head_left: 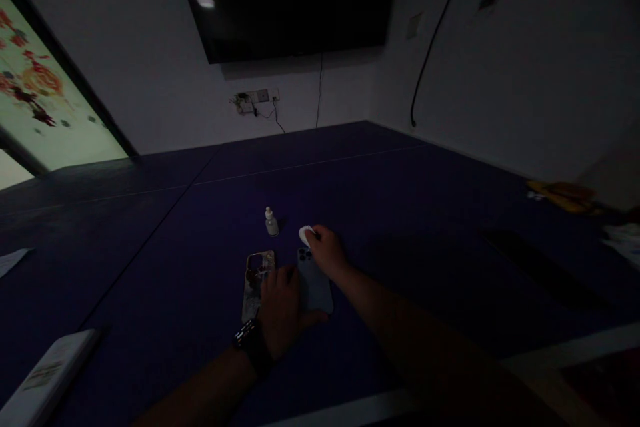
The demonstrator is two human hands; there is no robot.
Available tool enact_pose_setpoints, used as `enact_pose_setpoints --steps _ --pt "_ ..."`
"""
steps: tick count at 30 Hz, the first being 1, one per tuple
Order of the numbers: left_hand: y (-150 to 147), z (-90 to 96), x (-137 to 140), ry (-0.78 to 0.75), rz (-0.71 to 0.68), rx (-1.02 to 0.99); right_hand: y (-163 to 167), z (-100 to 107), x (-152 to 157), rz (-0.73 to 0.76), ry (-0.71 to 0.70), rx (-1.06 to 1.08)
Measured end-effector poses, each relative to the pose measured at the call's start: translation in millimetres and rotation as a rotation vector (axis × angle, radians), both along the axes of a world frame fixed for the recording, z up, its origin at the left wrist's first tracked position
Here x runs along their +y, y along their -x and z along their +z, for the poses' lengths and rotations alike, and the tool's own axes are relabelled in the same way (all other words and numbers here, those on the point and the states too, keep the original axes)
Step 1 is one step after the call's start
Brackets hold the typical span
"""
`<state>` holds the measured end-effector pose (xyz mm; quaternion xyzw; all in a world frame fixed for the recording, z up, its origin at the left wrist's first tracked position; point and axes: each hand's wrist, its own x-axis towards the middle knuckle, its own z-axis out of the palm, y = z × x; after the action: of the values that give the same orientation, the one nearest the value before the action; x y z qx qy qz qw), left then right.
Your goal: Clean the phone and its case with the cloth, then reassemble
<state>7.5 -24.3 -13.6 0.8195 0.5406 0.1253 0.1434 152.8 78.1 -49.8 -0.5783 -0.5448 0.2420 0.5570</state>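
A blue-grey phone [314,283] lies on the purple table with its back and camera lenses facing up. Against its left side and bottom edge rests my left hand [281,307], which wears a black smartwatch and steadies the phone with fingers and thumb. My right hand [326,250] pinches a small white wad [306,235] just above the camera end; whether it is tissue or cotton is too dark to tell. Left of the phone lies a patterned phone case [251,288], partly covered by my left fingers. Farther off, a small clear dropper bottle [271,223] with a white top stands upright.
A white box [50,373] lies at the near left, and a pale sheet [13,260] at the left edge. On the right are a dark flat object [540,263] and a yellow item [565,196]. A large screen [295,0] hangs on the wall behind.
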Motion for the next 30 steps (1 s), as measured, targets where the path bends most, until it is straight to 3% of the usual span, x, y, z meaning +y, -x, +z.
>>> enact_pose_setpoints --steps 5,10,15,22,27,30 --pt "-4.8 7.3 1.1 0.144 0.001 -0.313 2.1 0.4 0.8 -0.06 -0.001 0.128" --pt "-10.8 19.8 -1.4 0.391 -0.04 -0.558 3.4 4.5 -1.6 -0.1 -0.007 0.225" --pt "-15.7 19.4 -4.8 0.487 -0.047 -0.888 2.9 12.0 -6.0 -0.119 -0.008 0.297" --pt "-19.5 20.2 -6.1 0.983 0.171 -1.578 19.1 31.2 -24.6 0.011 -0.012 0.313" --pt "-16.0 15.3 2.9 1.106 0.262 -1.663 22.9 48.8 -39.5 0.12 -0.043 0.296" --pt "-10.4 8.2 8.6 1.139 0.246 -1.68 18.2 58.4 -46.7 0.17 -0.044 0.293"
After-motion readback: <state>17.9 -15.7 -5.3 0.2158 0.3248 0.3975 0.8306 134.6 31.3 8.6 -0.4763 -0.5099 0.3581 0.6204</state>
